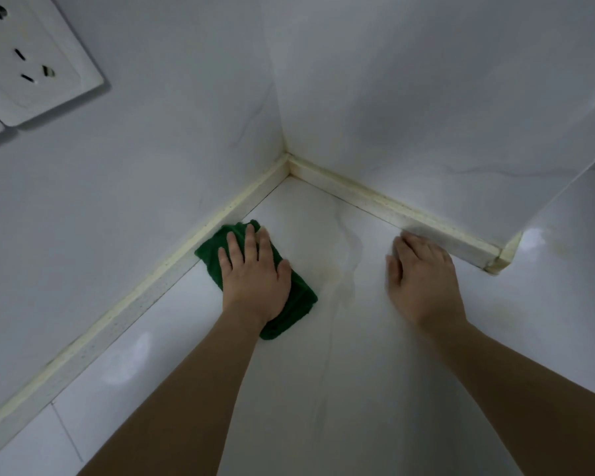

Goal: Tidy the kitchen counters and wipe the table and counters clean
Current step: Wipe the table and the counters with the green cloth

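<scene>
wall socket (31, 53): a white outlet plate sits high on the left wall, well apart from where you work.
left wall trim (172, 255): the strip along the counter's back edge looks yellowed; the cloth lies just beside it.
green cloth (213, 249): the folded cloth lies flat on the counter near the corner, under your left hand.
left hand (255, 273): your fingers are straight and spread, pressing the cloth down; you grip nothing.
counter (340, 372): white and glossy, bare of loose items in this view, so tidying here looks done.
stain (337, 269): a faint yellowish mark and a wet-looking trail sit between your hands, just right of the cloth; this patch looks not yet wiped.
right hand (423, 273): it rests on the counter beside the right-hand trim, holding nothing; the fingertips are blurred, but the fingers look relaxed rather than curled.
right trim (426, 221): also discoloured along its length, up to the corner.
progress: you seem to be midway through wiping this corner. the stain and both trims are left, and the table and other counters are out of view, so you cannot judge them.
</scene>
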`<state>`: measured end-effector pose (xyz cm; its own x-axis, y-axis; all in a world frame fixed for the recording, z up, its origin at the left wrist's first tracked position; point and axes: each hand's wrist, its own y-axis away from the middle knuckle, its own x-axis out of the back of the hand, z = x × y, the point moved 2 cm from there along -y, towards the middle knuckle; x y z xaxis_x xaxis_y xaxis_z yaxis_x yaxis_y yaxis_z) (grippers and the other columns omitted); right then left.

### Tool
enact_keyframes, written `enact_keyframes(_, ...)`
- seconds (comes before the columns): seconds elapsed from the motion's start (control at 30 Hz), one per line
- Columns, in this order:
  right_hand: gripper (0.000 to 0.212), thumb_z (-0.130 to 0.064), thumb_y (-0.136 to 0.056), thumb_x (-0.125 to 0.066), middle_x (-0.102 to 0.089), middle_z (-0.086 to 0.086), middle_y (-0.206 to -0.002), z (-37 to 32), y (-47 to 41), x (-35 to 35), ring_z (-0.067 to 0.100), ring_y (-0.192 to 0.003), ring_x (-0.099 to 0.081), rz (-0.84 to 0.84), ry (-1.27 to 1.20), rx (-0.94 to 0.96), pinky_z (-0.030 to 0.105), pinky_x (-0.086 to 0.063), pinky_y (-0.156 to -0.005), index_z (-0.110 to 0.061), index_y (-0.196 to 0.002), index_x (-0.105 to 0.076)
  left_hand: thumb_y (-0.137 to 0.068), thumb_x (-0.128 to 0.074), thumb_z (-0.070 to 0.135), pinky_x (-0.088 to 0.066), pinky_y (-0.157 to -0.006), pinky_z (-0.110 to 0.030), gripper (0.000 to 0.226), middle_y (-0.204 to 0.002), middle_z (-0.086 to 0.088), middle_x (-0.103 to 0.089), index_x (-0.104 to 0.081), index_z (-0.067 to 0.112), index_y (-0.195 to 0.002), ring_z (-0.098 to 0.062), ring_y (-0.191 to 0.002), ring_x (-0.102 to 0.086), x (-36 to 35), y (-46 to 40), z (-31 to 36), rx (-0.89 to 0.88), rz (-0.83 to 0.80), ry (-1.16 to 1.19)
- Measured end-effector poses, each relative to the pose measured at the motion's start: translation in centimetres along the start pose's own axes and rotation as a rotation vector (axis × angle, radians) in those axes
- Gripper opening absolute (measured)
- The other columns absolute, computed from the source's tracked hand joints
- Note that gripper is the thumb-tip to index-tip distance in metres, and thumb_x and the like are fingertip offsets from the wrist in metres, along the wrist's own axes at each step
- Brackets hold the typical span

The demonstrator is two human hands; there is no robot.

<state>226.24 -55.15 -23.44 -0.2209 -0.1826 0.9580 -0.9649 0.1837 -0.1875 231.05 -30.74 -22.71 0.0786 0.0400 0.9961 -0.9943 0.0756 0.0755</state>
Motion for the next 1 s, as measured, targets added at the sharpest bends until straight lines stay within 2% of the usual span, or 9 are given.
enact_keyframes(0.13, 0.055, -0.034, -0.095, -0.028, -0.059, 0.013, -0.129, 0.2, 0.2, -0.1, 0.031, -0.121, -0.052, 0.017, -0.003, -0.004, 0.044, -0.036, -0.106, -0.002, -0.125, -0.06, -0.096, -0.008, 0.052, 0.009, -0.118, -0.045, 0.069, -0.161, -0.003, 0.01, 0.007, 0.019, -0.154, -0.029, -0.147, 0.014, 0.1, -1.2, -0.4, -0.302, -0.037, -0.058)
enact_keyframes(0.2, 0.056, -0.035, -0.094, -0.027, -0.059, 0.014, -0.129, 0.2, 0.2, -0.1, 0.032, -0.121, -0.052, 0.022, -0.015, 0.002, 0.045, -0.037, -0.106, -0.002, -0.125, -0.06, -0.098, -0.011, 0.051, 0.01, -0.118, -0.044, 0.067, -0.161, -0.002, 0.012, 0.01, 0.019, -0.154, -0.027, -0.147, 0.016, 0.4, -1.5, -0.6, -0.355, -0.044, -0.065)
enact_keyframes(0.27, 0.057, -0.036, -0.094, -0.027, -0.059, 0.015, -0.129, 0.2, 0.2, -0.1, 0.033, -0.121, -0.053, 0.027, -0.024, 0.003, 0.046, -0.037, -0.106, -0.001, -0.124, -0.06, -0.1, -0.018, 0.046, 0.011, -0.118, -0.043, 0.067, -0.161, -0.003, 0.015, 0.011, 0.017, -0.153, -0.024, -0.147, 0.016, 0.4, -1.1, 0.1, -0.285, -0.021, -0.01)
enact_keyframes(0.37, 0.056, -0.035, -0.095, -0.028, -0.059, 0.015, -0.129, 0.2, 0.1, -0.1, 0.032, -0.121, -0.053, 0.024, -0.024, 0.008, 0.047, -0.037, -0.106, -0.002, -0.125, -0.06, -0.098, -0.026, 0.038, 0.009, -0.119, -0.042, 0.071, -0.16, -0.009, 0.013, 0.009, 0.01, -0.153, -0.025, -0.147, 0.013, -0.1, 0.7, 1.8, 0.042, 0.024, 0.161)
enact_keyframes(0.43, 0.056, -0.035, -0.094, -0.028, -0.059, 0.014, -0.129, 0.1, 0.3, -0.1, 0.032, -0.121, -0.053, 0.025, -0.023, 0.008, 0.046, -0.037, -0.107, -0.002, -0.125, -0.06, -0.097, -0.025, 0.037, 0.008, -0.12, -0.041, 0.071, -0.16, -0.012, 0.01, 0.007, 0.007, -0.153, -0.026, -0.148, 0.01, -0.5, 1.1, 2.2, 0.121, 0.026, 0.181)
enact_keyframes(0.5, 0.056, -0.035, -0.094, -0.028, -0.06, 0.013, -0.129, -0.2, 0.3, -0.2, 0.031, -0.121, -0.053, 0.034, -0.029, 0.002, 0.045, -0.037, -0.106, -0.003, -0.125, -0.061, -0.097, -0.024, 0.038, 0.01, -0.118, -0.04, 0.071, -0.16, -0.013, 0.009, 0.006, 0.006, -0.153, -0.027, -0.148, 0.009, -0.4, 0.3, 1.5, 0.05, 0.032, 0.125)
enact_keyframes(0.7, 0.054, -0.035, -0.094, -0.029, -0.059, 0.012, -0.129, 0.1, 0.1, -0.1, 0.029, -0.121, -0.053, 0.029, -0.023, 0.004, 0.044, -0.037, -0.106, -0.004, -0.125, -0.061, -0.097, -0.02, 0.042, 0.01, -0.118, -0.033, 0.069, -0.161, -0.006, 0.006, 0.005, 0.012, -0.154, -0.021, -0.148, 0.008, 0.5, -4.1, -0.4, -0.348, -0.025, 0.031)
enact_keyframes(1.0, 0.049, -0.031, -0.096, -0.033, -0.061, 0.013, -0.127, 0.2, 0.1, -0.1, 0.03, -0.118, -0.055, 0.065, -0.006, 0.031, 0.045, -0.038, -0.105, -0.002, -0.123, -0.061, -0.101, -0.03, 0.042, 0.005, -0.12, -0.032, 0.066, -0.161, 0.003, 0.007, 0.006, 0.027, -0.153, -0.016, -0.148, 0.004, 1.3, -12.3, 0.9, -0.541, -0.077, -0.059)
